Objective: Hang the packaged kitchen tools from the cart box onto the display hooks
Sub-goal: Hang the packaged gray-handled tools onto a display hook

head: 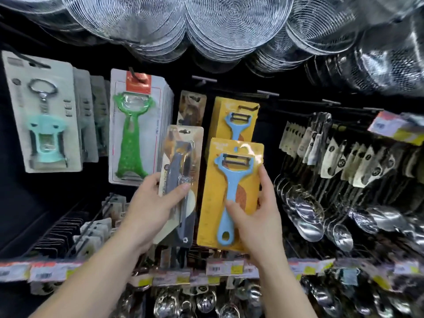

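Two bare forearms reach up from the near edge toward a dark display wall. Left hand (150,203) grips a grey peeler pack (180,180), thumb curled over the front of the blister, fingers behind the card; pack is upright, tilted slightly right, its hang hole near the top, not on any hook. Right hand (254,216) holds a yellow pack with a blue peeler (229,193), thumb pressed on the blue handle, fingers wrapped round the right edge of the card; pack is upright, just right of the grey one, edges close, can't tell if they touch. Below the hands, a strip of price labels (220,269) runs along the shelf edge, with shiny ladles (206,299) under it. To the right, rows of hanging spoons (305,210) with card tags. Farther back, directly behind the held yellow pack, another yellow peeler pack (236,120) hangs on a hook (249,108); a brown pack (191,109) hangs behind the grey one. Left of that, a green peeler pack (135,131) and a teal corkscrew pack (46,125), both hanging. Along the top, wire mesh skimmers (229,26) overlap in a row. Cart box not in view.
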A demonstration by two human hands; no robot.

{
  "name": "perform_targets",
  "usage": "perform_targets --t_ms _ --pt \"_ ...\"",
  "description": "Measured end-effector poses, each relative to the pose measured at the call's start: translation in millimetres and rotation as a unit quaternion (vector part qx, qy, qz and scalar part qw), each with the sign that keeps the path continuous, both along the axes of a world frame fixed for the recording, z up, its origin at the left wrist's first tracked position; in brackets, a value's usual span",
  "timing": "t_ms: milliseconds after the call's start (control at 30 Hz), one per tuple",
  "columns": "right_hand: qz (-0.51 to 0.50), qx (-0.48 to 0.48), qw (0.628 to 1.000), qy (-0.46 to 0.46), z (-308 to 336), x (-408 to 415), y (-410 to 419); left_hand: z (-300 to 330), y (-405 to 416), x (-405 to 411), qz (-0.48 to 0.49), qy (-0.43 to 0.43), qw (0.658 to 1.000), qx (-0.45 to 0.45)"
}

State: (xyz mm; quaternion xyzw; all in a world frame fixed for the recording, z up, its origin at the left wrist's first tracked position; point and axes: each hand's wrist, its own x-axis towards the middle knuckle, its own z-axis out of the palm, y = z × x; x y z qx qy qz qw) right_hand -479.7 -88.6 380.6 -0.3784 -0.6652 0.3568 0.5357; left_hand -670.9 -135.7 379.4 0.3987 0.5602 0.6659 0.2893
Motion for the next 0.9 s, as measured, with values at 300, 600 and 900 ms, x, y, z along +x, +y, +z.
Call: perform_targets --t_ms 300,600,900 --pt "0.028 0.082 0.996 0.005 30.2 15.3 25.5 22.5 5.9 16.5 0.004 0.008 0.999 0.052" --pt "0.031 0.081 0.996 0.021 54.4 24.0 52.2 34.9 1.9 32.6 0.030 -0.037 0.995 0.088" --pt "0.038 0.074 0.996 0.013 59.3 22.9 66.0 33.2 1.7 37.7 0.042 -0.035 0.995 0.087"
